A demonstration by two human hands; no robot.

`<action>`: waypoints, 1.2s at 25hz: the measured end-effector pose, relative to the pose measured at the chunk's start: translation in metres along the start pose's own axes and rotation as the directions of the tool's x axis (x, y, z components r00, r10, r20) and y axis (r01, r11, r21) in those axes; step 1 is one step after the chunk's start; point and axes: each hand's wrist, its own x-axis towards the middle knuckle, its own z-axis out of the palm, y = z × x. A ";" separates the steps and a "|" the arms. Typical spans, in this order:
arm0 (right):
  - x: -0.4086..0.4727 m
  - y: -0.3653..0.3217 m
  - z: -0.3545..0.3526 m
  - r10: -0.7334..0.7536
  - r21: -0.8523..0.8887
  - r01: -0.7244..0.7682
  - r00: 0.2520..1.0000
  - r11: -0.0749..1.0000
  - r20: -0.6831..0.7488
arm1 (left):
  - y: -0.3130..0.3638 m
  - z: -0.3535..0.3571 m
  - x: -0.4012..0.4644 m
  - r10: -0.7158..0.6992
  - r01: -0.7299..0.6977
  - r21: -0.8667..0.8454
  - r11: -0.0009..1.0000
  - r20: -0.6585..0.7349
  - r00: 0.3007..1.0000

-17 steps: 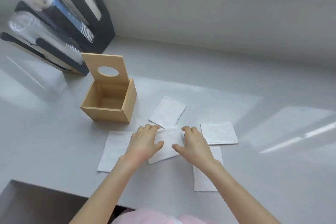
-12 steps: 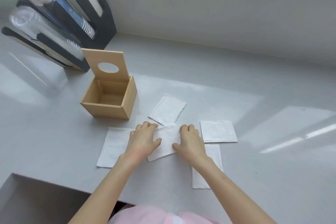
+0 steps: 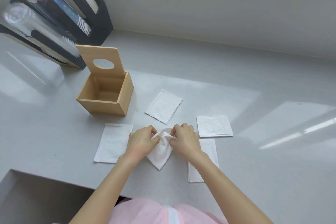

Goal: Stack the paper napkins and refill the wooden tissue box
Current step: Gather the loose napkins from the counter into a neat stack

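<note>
The wooden tissue box [image 3: 107, 104] stands open and empty on the grey counter, its lid [image 3: 101, 61] with a round hole raised at the back. Several white paper napkins lie flat around my hands. My left hand [image 3: 142, 141] and my right hand [image 3: 185, 139] both pinch the top edge of the middle napkin [image 3: 161, 152], which is bunched and lifted, its lower corner pointing toward me. A flat napkin [image 3: 114, 142] lies left of my left hand, another [image 3: 163, 106] beyond my hands, and a third [image 3: 214, 126] to the right. One more napkin [image 3: 209, 151] is partly hidden under my right forearm.
A black cup dispenser [image 3: 54, 11] with paper and clear plastic cups leans at the back left, just behind the box. A grey wall [image 3: 218, 5] runs along the counter's far side. The counter edge [image 3: 54, 178] steps down at the near left.
Both hands closed on the middle napkin and pinched its top edge together. It was lying flat under my fingers; now it is bunched and lifted off the counter.
</note>
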 end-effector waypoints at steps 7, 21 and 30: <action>-0.013 0.011 -0.008 -0.031 0.420 0.065 0.996 0.905 -0.087 | 0.002 -0.008 -0.008 0.013 -0.007 -0.404 0.915 0.011 1.000; -0.039 0.068 -0.024 0.172 0.409 -0.071 0.961 0.910 -0.216 | 0.012 -0.010 -0.018 -0.003 0.026 -0.582 0.813 0.040 0.999; -0.048 0.081 -0.009 0.304 0.244 -0.262 0.940 0.934 -0.157 | 0.019 0.004 -0.023 -0.046 0.077 -0.690 0.719 0.063 0.997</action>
